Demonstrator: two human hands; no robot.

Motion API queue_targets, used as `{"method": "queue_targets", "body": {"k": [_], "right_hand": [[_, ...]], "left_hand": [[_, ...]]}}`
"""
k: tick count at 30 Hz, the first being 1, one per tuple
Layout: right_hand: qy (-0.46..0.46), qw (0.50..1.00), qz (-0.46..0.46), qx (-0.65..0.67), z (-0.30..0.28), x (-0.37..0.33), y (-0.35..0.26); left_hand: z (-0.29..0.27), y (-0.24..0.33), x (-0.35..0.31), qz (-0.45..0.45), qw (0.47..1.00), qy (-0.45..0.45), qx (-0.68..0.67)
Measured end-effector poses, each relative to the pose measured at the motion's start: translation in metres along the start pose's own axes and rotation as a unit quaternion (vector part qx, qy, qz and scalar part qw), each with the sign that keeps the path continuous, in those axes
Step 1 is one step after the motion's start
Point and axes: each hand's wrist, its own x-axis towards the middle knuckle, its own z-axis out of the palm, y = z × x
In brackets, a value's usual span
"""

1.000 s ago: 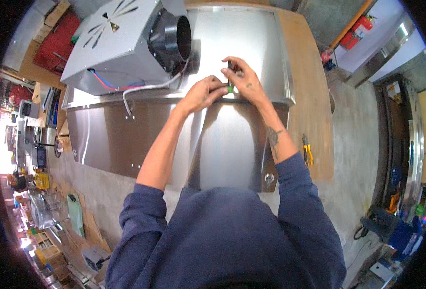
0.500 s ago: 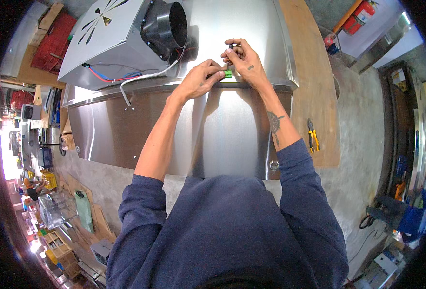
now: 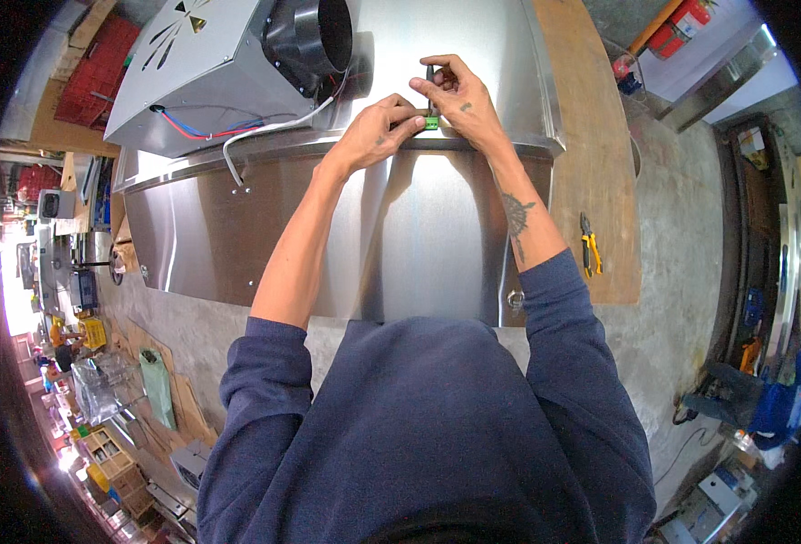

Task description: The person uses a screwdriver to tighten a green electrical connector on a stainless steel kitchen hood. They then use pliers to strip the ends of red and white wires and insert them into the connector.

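Observation:
Between my hands, a small green terminal block (image 3: 432,123) sits at the raised edge of a brushed steel panel (image 3: 446,227). The fingers of my left hand (image 3: 382,130) pinch the block from its left side. My right hand (image 3: 462,98) grips a small screwdriver (image 3: 430,76) with a black handle. It stands upright, its lower end at the top of the green block; the exact tip is too small to make out. To the left, a grey metal blower box (image 3: 201,82) with a round black outlet (image 3: 323,36) rests on the steel.
Red and blue wires (image 3: 188,129) and a white cable (image 3: 278,130) run along the blower box. Yellow-handled pliers (image 3: 591,245) lie on the wooden board (image 3: 604,181) at the right. A fire extinguisher (image 3: 677,29) hangs far right. Another person (image 3: 65,344) is far left.
The screwdriver has become more upright over the green terminal block. My right hand has risen slightly. The whole view has shifted a little, moving the scene upward.

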Motion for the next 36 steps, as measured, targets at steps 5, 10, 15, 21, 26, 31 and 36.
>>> {"method": "queue_targets", "body": {"k": [5,10,15,21,26,31,36], "right_hand": [[-0.014,0.983,-0.017,0.18,0.0,0.002,0.013],[-0.005,0.999,-0.024,0.045,0.0,0.0,0.006],[-0.003,0.987,-0.022,0.162,0.002,0.002,0.017],[-0.021,0.997,-0.031,0.072,0.0,-0.001,0.007],[-0.002,0.989,-0.019,0.149,0.001,0.001,0.016],[-0.012,0.999,-0.033,0.039,-0.001,0.002,0.012],[-0.039,0.973,-0.022,0.226,-0.003,0.004,0.02]], "left_hand": [[-0.002,0.0,0.002,0.014,1.0,-0.007,-0.009],[0.0,-0.002,0.0,0.008,1.0,0.0,0.005],[0.0,0.0,0.001,0.011,1.0,-0.006,-0.02],[0.0,-0.004,0.001,0.005,1.0,-0.015,-0.004],[-0.001,0.001,0.001,-0.007,1.0,-0.017,-0.01],[-0.001,0.0,0.0,-0.005,1.0,-0.014,-0.011],[-0.002,0.001,0.001,-0.007,1.0,-0.015,0.002]]}}
